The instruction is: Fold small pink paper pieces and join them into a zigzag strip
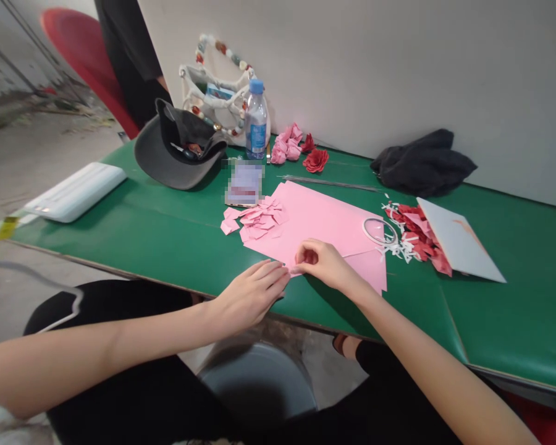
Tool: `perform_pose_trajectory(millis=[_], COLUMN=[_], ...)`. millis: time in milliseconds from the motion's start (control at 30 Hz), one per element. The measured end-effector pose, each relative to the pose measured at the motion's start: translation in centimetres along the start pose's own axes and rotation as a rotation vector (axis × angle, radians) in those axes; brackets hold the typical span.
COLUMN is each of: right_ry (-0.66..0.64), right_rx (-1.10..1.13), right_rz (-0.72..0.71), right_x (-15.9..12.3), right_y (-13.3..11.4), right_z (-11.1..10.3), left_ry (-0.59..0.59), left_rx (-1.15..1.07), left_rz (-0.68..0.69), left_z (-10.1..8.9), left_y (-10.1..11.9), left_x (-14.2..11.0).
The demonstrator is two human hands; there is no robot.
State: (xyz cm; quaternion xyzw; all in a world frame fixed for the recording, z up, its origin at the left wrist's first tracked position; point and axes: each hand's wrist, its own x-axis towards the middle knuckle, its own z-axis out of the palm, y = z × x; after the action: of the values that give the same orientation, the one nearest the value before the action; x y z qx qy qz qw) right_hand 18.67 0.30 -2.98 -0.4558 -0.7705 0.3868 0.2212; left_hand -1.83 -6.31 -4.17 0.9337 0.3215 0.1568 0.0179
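Note:
My right hand (324,262) is in a pinch, thumb and forefinger on a small piece of pink paper (294,274) over the near edge of the table. From the left, my left hand (254,293) meets it, fingers pressed together with their tips at the same piece; its thumb is hidden underneath. Beneath and behind my right hand lie large pink paper sheets (319,216). A pile of cut pink paper pieces (262,219) rests on their left side. On the right side of the sheets is a roll of tape (380,231).
Behind are a phone (244,183), thin wires (328,183), paper flowers (315,161), a water bottle (256,123), a bag (213,93) and a cap (180,145). Red pieces (414,232), white card (463,241) and black cloth (424,164) lie right. Below stands a bucket (259,377).

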Motion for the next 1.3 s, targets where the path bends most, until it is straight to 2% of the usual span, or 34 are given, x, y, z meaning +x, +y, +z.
perform_pose_trajectory(millis=[100,300,467,767,933,1033,1167,1267,1300], right_ry=[0.013,0.273,0.313,0.285,0.216,0.215,0.282,0.435,0.447], right_rx=[0.044,-0.190,-0.291,0.079,0.132,0.064,-0.099,-0.367,-0.470], right_rz=[-0.003,-0.083,-0.037,0.053,-0.042,-0.030,0.161,0.337,0.395], right_x=[0.7,4.3,6.0,5.5,3.1,1.6,0.0,-0.7,-0.8], right_y=[-0.3,-1.2,-1.4,-1.2,-1.2,-0.3,2.6,5.7,6.8], right_z=[-0.2,1.9,3.1,1.6,-1.1,-3.8,-9.0,-13.0,-14.0], left_ry=[-0.018,-0.041,-0.031,-0.028,-0.025,-0.032,-0.041,-0.041,-0.041], left_rx=[-0.017,-0.040,-0.073,-0.041,-0.046,-0.041,-0.017,-0.005,-0.001], left_rz=[0.012,0.018,-0.005,-0.048,-0.075,-0.067,-0.069,-0.066,-0.065], left_z=[-0.1,-0.2,-0.6,-1.4,-1.7,-1.5,-1.1,-1.0,-1.0], left_y=[-0.1,-0.1,-0.1,-0.5,-0.7,-0.8,-0.8,-0.8,-0.8], left_x=[0.0,-0.3,-0.6,-1.3,-1.5,-1.6,-1.6,-1.5,-1.4])
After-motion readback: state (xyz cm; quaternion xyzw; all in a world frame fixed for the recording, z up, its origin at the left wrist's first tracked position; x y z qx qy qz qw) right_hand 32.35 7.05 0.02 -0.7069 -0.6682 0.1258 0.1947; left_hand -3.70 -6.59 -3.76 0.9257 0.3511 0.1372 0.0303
